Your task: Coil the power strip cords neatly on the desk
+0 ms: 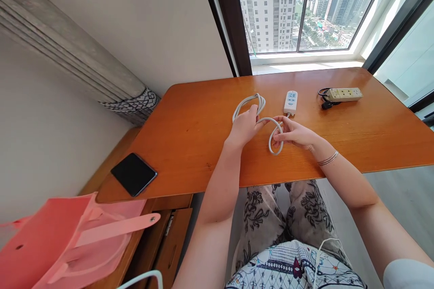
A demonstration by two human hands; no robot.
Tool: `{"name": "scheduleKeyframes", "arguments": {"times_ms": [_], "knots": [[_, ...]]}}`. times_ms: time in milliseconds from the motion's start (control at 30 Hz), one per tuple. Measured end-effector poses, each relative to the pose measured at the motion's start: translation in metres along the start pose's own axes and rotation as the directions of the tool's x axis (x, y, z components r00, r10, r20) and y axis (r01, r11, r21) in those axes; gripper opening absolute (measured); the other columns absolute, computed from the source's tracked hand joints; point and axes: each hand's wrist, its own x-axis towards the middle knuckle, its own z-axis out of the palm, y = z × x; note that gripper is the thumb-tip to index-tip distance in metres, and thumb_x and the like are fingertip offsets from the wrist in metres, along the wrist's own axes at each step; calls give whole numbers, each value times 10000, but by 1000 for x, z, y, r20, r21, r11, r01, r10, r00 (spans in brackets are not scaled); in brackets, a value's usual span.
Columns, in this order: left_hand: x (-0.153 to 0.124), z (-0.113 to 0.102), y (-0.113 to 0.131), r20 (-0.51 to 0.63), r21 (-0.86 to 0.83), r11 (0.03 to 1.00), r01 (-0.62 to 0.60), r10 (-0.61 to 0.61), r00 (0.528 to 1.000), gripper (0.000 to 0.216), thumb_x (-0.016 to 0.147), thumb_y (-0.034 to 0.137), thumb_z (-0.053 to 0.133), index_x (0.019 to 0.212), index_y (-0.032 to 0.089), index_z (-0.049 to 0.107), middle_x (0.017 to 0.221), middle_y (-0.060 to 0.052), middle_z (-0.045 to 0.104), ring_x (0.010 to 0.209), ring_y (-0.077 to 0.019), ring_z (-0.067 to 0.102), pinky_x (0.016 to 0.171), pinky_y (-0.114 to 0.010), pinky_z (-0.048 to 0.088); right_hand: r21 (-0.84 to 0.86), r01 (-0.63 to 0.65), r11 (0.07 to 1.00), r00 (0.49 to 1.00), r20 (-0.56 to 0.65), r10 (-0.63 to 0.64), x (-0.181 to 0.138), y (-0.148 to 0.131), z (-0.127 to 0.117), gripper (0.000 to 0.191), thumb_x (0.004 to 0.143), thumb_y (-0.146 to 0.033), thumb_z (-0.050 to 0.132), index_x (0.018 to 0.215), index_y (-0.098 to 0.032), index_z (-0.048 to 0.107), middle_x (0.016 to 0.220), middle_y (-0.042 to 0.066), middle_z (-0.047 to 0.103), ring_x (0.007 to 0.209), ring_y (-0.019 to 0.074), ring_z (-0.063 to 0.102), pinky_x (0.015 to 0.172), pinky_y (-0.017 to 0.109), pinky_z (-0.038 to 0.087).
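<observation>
My left hand [244, 125] is closed around a coiled white power cord [237, 109], whose loops stick out beyond the fingers. With fingertips pinched, my right hand [292, 132] grips a smaller loop of the same cord to the right. The cord runs toward a small white power strip [290, 102] that lies on the wooden table [196, 144] just beyond my right hand. Farther right rests a beige power strip [344, 94] with a black cord and plug bunched at its left end.
A black phone [134, 174] lies near the table's left front edge. Below it hangs a pink bag [74, 244] beside a wooden drawer cabinet [174, 244]. A window [305, 13] is behind the table, and a grey curtain [77, 54] hangs at the left.
</observation>
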Motion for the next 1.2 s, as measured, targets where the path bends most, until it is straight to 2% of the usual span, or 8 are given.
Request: {"name": "scheduleKeyframes", "arguments": {"times_ms": [233,367,500,600,667,800,933,1200], "knots": [[0,-6,1,-35,-86,994,60,-63,997,283,908,470,629,963,217,515,820,-45,622,757,-242,596,682,-319,403,-176,47,983,978,209,-9,-5,-1,2,428,698,-278,867,1004,-190,582,761,-59,626,764,126,685,747,267,543],[-3,-11,3,1,-207,977,52,-53,999,273,923,482,591,894,223,509,784,-13,584,708,-193,535,638,-291,365,-247,144,958,989,-5,-150,-6,-11,-5,374,757,-369,823,991,-206,582,730,-62,562,613,94,545,603,253,477],[-7,-15,9,133,-470,880,77,-16,991,327,921,512,593,813,220,496,644,40,450,562,-129,402,545,-262,314,-324,327,888,798,-408,-443,-5,-20,-20,451,707,-467,861,968,-239,572,714,-68,442,610,95,446,561,246,424],[-10,-17,16,238,-690,716,110,80,968,404,873,586,660,818,209,528,622,46,453,522,-101,388,502,-243,308,-437,351,828,649,-524,-552,-1,-21,-24,463,679,-531,871,894,-244,579,751,-40,475,661,112,449,596,258,439],[-11,-18,18,249,-805,582,115,155,956,473,813,643,716,814,198,554,590,53,432,509,-90,387,494,-235,309,-471,349,810,618,-534,-577,1,-19,-22,458,691,-575,853,859,-243,585,781,-19,526,691,125,470,618,270,455],[-12,-16,18,259,-916,368,161,232,938,549,718,686,788,793,178,595,511,84,325,460,-75,352,477,-232,278,-452,356,818,662,-495,-562,3,-15,-17,487,693,-648,820,869,-251,600,821,6,586,730,154,514,647,300,490],[-12,-13,18,274,-934,294,204,221,936,594,657,732,802,734,181,592,458,89,292,420,-78,311,451,-244,230,-424,365,829,689,-476,-547,4,-13,-14,516,705,-691,785,907,-247,619,826,2,583,733,154,517,642,289,476],[-7,-16,28,232,-972,-5,233,-109,967,634,954,765,357,663,213,474,461,103,109,383,-76,157,436,-227,285,-258,417,871,741,-459,-490,12,-7,-11,553,747,-779,683,871,-245,615,783,-1,562,803,171,563,809,316,539]]}}
